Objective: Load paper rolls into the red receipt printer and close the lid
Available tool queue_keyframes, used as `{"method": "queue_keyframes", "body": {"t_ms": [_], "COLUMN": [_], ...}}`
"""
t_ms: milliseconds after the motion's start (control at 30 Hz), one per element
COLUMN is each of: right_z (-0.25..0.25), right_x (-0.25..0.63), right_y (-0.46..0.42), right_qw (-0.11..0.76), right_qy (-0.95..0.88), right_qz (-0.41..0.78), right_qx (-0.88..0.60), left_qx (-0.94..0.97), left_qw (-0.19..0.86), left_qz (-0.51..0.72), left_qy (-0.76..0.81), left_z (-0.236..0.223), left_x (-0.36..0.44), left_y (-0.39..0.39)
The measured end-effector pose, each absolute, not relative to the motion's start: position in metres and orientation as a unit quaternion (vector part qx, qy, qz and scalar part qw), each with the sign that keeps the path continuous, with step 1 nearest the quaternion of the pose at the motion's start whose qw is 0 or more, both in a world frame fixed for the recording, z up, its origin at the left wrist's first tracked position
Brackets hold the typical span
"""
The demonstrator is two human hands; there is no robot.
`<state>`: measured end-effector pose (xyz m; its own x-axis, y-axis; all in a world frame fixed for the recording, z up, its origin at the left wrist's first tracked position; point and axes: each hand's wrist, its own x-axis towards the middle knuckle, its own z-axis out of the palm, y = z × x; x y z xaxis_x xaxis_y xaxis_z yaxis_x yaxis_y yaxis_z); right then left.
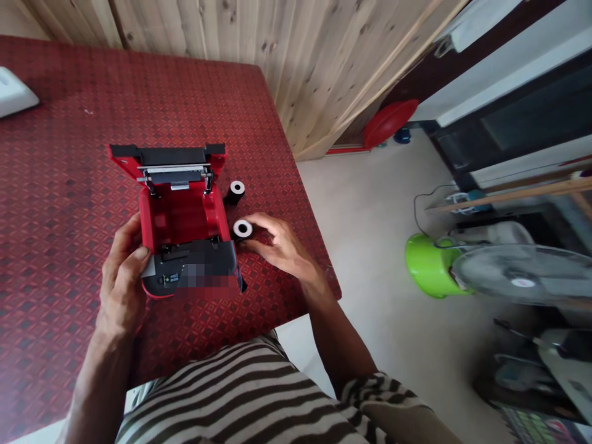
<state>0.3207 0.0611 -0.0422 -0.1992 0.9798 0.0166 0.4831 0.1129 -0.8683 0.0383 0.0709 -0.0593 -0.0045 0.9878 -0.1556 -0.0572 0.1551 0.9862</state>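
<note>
A red and black receipt printer stands on the table with its hinged lid raised and its red paper bay bare inside. My left hand grips the printer's left side, thumb on the top edge, beside a small pale slip. At the printer's right side, my right hand has its thumb and fingers around a small paper roll with a white end and dark core. Just beyond it a second paper roll, dark on its side, stands on the table.
The table has a red patterned cover, its right edge close to my right forearm. A white object lies at the far left. Wood panelling backs the table. On the floor to the right are a green bucket and a fan.
</note>
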Motion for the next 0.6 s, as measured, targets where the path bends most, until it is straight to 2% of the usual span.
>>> {"method": "queue_keyframes", "body": {"t_ms": [133, 233, 300, 400, 467, 600], "right_z": [0.013, 0.042, 0.045, 0.036, 0.029, 0.018], "right_x": [0.324, 0.302, 0.279, 0.245, 0.23, 0.217], "right_y": [0.057, 0.064, 0.073, 0.087, 0.094, 0.108], "right_qw": [0.324, 0.279, 0.231, 0.116, 0.059, 0.013], "right_qy": [-0.689, -0.783, -0.834, -0.877, -0.882, -0.869], "right_qz": [0.37, 0.284, 0.196, 0.099, 0.065, 0.048], "right_qx": [-0.532, -0.477, -0.461, -0.456, -0.463, -0.493], "left_qx": [0.452, 0.455, 0.457, 0.459, 0.456, 0.448], "left_qw": [0.546, 0.546, 0.548, 0.555, 0.563, 0.578], "left_qz": [0.468, 0.464, 0.463, 0.466, 0.469, 0.473], "left_qy": [0.528, 0.529, 0.526, 0.514, 0.505, 0.491], "left_z": [-0.061, -0.061, -0.06, -0.061, -0.063, -0.066], "left_x": [0.035, 0.034, 0.034, 0.033, 0.032, 0.03], "left_y": [0.07, 0.07, 0.07, 0.069, 0.069, 0.068]}}
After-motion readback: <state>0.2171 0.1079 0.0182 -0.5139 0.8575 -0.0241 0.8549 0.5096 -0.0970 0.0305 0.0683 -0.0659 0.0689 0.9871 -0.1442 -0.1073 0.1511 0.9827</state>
